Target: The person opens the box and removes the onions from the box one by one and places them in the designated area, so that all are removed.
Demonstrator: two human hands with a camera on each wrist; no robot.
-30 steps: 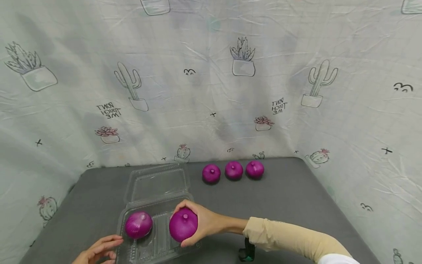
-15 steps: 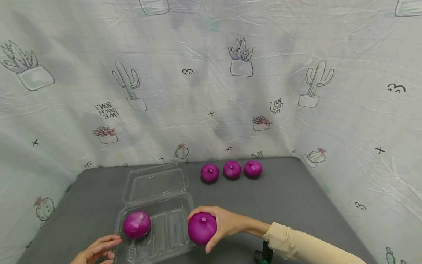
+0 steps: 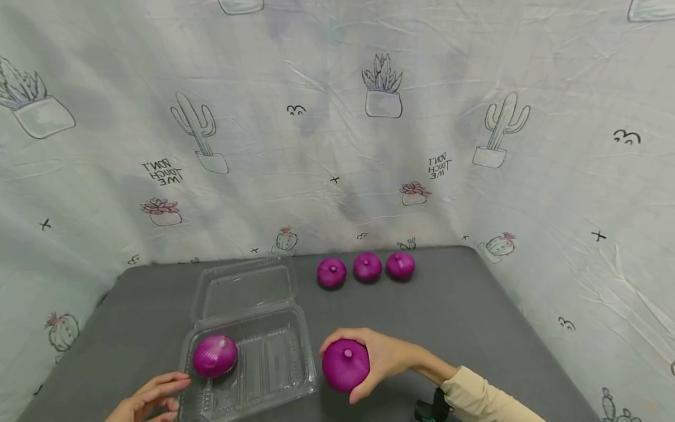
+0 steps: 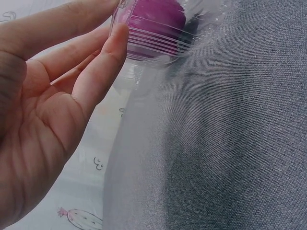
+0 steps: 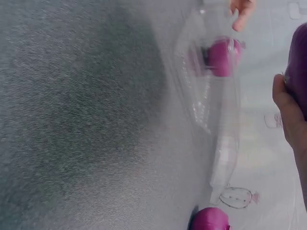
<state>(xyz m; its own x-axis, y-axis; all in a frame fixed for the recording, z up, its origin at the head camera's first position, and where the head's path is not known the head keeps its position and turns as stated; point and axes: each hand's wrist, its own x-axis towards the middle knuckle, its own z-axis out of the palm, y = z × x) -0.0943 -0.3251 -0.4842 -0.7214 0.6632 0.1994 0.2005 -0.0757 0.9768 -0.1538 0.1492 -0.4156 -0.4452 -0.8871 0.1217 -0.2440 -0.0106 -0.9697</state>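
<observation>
My right hand (image 3: pixel 387 357) grips a purple onion (image 3: pixel 345 366) from its right side, fingers behind and thumb in front. It hangs over the grey table just right of a clear plastic clamshell box (image 3: pixel 274 357), whose lid lies folded back. Inside the box, on the left, lies another purple onion (image 3: pixel 215 356). My left hand (image 3: pixel 150 398) is at the box's left edge with fingers extended, fingertips right at the clear wall in the left wrist view, where the onion (image 4: pixel 156 24) shows through the plastic.
Three more purple onions (image 3: pixel 367 267) stand in a row at the back of the grey table (image 3: pixel 422 316). A cactus-printed cloth (image 3: pixel 316 146) hangs behind and at both sides. A dark strap (image 3: pixel 433 407) shows below my right wrist.
My right hand has carried its onion rightward, out from over the box to beside it. The left hand stays at the box's left edge. The whole view has shifted slightly.
</observation>
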